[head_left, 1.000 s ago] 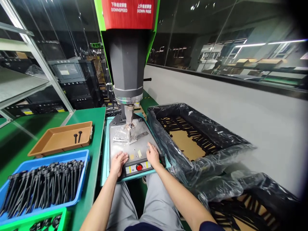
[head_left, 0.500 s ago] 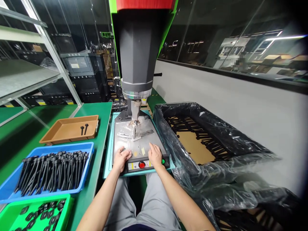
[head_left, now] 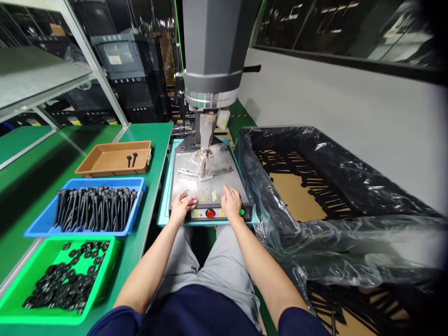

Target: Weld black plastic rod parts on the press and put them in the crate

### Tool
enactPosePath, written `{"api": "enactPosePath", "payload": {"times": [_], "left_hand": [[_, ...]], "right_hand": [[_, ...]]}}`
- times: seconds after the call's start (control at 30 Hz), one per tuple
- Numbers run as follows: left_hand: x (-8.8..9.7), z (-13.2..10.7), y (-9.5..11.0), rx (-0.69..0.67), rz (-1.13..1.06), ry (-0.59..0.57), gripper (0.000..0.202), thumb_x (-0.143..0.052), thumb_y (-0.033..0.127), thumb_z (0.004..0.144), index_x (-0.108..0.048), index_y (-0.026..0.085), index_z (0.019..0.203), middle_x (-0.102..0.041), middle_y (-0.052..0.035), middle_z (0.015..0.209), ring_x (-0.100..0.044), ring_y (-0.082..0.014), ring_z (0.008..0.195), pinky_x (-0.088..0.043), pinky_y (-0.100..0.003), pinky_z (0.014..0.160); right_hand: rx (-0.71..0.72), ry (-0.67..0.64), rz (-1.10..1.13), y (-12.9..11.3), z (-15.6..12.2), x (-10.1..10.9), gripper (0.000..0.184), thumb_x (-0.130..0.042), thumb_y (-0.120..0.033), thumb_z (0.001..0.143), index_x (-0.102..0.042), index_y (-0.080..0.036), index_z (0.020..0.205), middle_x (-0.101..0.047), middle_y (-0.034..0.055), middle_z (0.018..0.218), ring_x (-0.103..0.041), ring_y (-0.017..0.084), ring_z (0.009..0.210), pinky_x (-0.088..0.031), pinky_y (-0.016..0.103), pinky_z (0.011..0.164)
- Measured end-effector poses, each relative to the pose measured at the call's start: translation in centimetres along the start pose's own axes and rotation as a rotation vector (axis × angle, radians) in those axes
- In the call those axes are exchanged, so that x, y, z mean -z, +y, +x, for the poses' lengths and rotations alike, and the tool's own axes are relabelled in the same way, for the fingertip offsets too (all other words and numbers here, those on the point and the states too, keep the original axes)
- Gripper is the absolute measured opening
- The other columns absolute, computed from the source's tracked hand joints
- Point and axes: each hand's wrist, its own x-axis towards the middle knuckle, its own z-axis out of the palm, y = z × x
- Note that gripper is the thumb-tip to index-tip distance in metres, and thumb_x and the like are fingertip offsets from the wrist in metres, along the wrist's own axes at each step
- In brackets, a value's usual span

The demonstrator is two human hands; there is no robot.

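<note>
My left hand rests on the front left of a grey metal machine base, its fingers spread and holding nothing. On the front right of the base lies my right hand, fingers extended, beside a green button. A red button sits on the front panel between both hands. Beyond them, a metal press head points down at a small fixture wrapped in clear film. What the fixture holds is too small to make out.
On the left green bench are a brown tray with two black bolt-like parts, a blue tray of long black ribbed parts, and a green tray of small black pieces. A film-lined black crate stands at right.
The camera view has tilted downward, so more of the green tray and my lap shows. Both hands stay at the same places on the machine base.
</note>
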Motion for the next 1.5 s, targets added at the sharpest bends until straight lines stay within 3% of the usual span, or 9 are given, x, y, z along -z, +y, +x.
{"api": "enactPosePath", "payload": {"times": [0.17, 0.3, 0.43, 0.53, 0.63, 0.77, 0.97, 1.3, 1.5], "left_hand": [[2.2, -4.1, -2.6, -0.034, 0.122, 0.023, 0.069, -0.073, 0.037, 0.077, -0.040, 0.014, 0.134, -0.072, -0.0150, 0.096, -0.070, -0.0193, 0.076, -0.055, -0.032, 0.070], [5.1, -7.6, -6.1, -0.022, 0.287, 0.114, 0.055, -0.072, 0.041, 0.076, -0.053, 0.014, 0.119, -0.071, -0.0116, 0.090, -0.068, -0.0189, 0.075, -0.053, -0.031, 0.068], [8.9, -9.7, -8.4, -0.064, 0.642, 0.296, 0.033, -0.071, 0.037, 0.074, -0.065, 0.016, 0.099, -0.070, -0.0101, 0.094, -0.066, -0.0210, 0.088, -0.051, -0.034, 0.084], [11.7, -10.3, -8.6, -0.052, 0.857, 0.397, 0.029, -0.070, 0.029, 0.074, -0.067, 0.019, 0.101, -0.067, -0.0095, 0.108, -0.061, -0.0234, 0.104, -0.043, -0.036, 0.099], [13.2, -10.6, -8.5, 0.010, 1.016, 0.457, 0.031, -0.070, 0.029, 0.074, -0.066, 0.019, 0.103, -0.066, -0.0101, 0.111, -0.059, -0.0260, 0.108, -0.039, -0.040, 0.103], [13.4, -11.0, -9.2, 0.098, 1.131, 0.439, 0.025, -0.059, 0.038, 0.084, -0.066, 0.018, 0.097, -0.069, -0.0101, 0.102, -0.061, -0.0262, 0.104, -0.042, -0.038, 0.099], [12.4, -10.9, -9.7, 0.137, 1.258, 0.451, 0.039, -0.045, 0.049, 0.090, -0.065, 0.017, 0.096, -0.068, -0.0096, 0.100, -0.061, -0.0247, 0.101, -0.044, -0.035, 0.094], [10.2, -10.1, -8.7, 0.137, 1.381, 0.475, 0.038, -0.041, 0.047, 0.092, -0.065, 0.018, 0.094, -0.068, -0.0103, 0.098, -0.062, -0.0251, 0.097, -0.046, -0.034, 0.090], [10.3, -10.1, -9.0, 0.125, 1.369, 0.471, 0.040, -0.041, 0.049, 0.092, -0.065, 0.018, 0.096, -0.068, -0.0095, 0.099, -0.061, -0.0255, 0.101, -0.044, -0.036, 0.094]], "right_hand": [[-0.032, -0.022, 0.031, -0.3, 0.0, 0.4, 0.043, -0.039, -0.011, 0.085, -0.061, -0.011, 0.122, -0.066, 0.0162, 0.107, -0.051, 0.029, 0.112, -0.044, 0.044, 0.097], [-0.031, -0.041, 0.038, -0.5, 0.0, 0.8, 0.040, -0.041, -0.013, 0.087, -0.062, -0.012, 0.121, -0.065, 0.0153, 0.107, -0.050, 0.029, 0.113, -0.043, 0.041, 0.096], [-0.037, -0.072, 0.064, -0.7, 0.0, 1.3, 0.039, -0.040, -0.012, 0.089, -0.060, -0.011, 0.122, -0.065, 0.0157, 0.108, -0.049, 0.028, 0.114, -0.043, 0.039, 0.094], [-0.049, -0.106, 0.093, -0.7, 0.1, 1.5, 0.036, -0.040, -0.012, 0.091, -0.059, -0.011, 0.122, -0.065, 0.0160, 0.109, -0.049, 0.029, 0.115, -0.041, 0.040, 0.094], [-0.052, -0.149, 0.140, -0.6, 0.3, 1.7, 0.035, -0.039, -0.011, 0.093, -0.057, -0.012, 0.124, -0.064, 0.0162, 0.112, -0.047, 0.029, 0.116, -0.038, 0.042, 0.095], [-0.049, -0.191, 0.210, -0.5, 0.5, 2.1, 0.032, -0.037, -0.014, 0.096, -0.056, -0.013, 0.121, -0.062, 0.0153, 0.114, -0.045, 0.029, 0.118, -0.036, 0.045, 0.096], [-0.058, -0.221, 0.326, -0.5, 0.9, 3.2, 0.030, -0.032, -0.014, 0.097, -0.056, -0.013, 0.115, -0.061, 0.0139, 0.109, -0.046, 0.029, 0.115, -0.038, 0.048, 0.096], [-0.046, -0.216, 0.372, -0.3, 1.0, 3.3, 0.027, -0.036, -0.014, 0.095, -0.056, -0.015, 0.114, -0.060, 0.0133, 0.106, -0.046, 0.030, 0.112, -0.039, 0.050, 0.096], [-0.039, -0.242, 0.393, -0.2, 0.9, 3.5, 0.023, -0.040, -0.015, 0.095, -0.056, -0.016, 0.112, -0.059, 0.0131, 0.108, -0.046, 0.030, 0.112, -0.038, 0.050, 0.096]]}}
